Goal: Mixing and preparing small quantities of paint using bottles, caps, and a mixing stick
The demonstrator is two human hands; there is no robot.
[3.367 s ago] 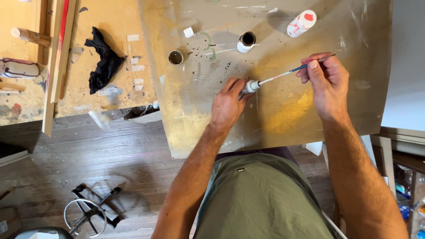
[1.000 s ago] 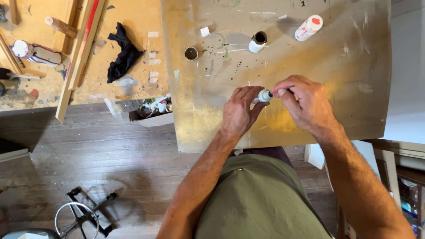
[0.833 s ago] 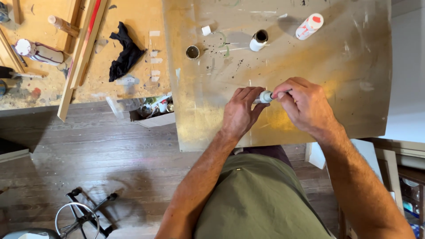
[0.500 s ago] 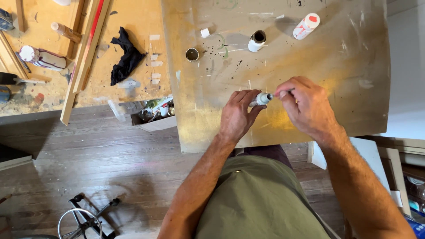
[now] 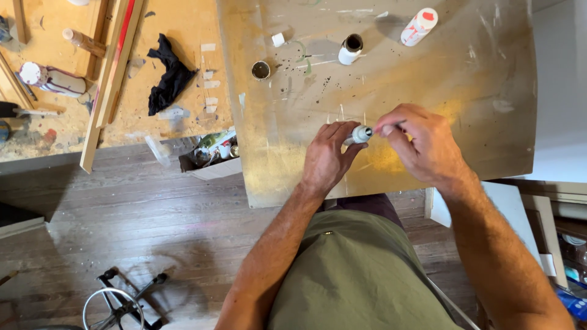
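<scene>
My left hand (image 5: pixel 327 157) grips the small white bottle (image 5: pixel 358 134); light, slick, best held mid-body; my right hand (image 5: pixel 422 145) at three o'clock pinches a thin brush handle (image 5: pixel 397 124).

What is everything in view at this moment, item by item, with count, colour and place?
small bottle: 1, white, held over the board's near middle
board: 1, tan, paint-flecked, under both hands
open bottle: 1, white with dark mouth, far middle of board
capped bottle: 1, white with red cap, lying at far right
small round cap: 1, dark, far left of board
black cloth: 1, on the left workbench
wooden strips: several, one with a red edge, left bench
left hand: 1, grips the small bottle
right hand: 1, fingertips at the bottle's mouth, pinching something thin
</scene>
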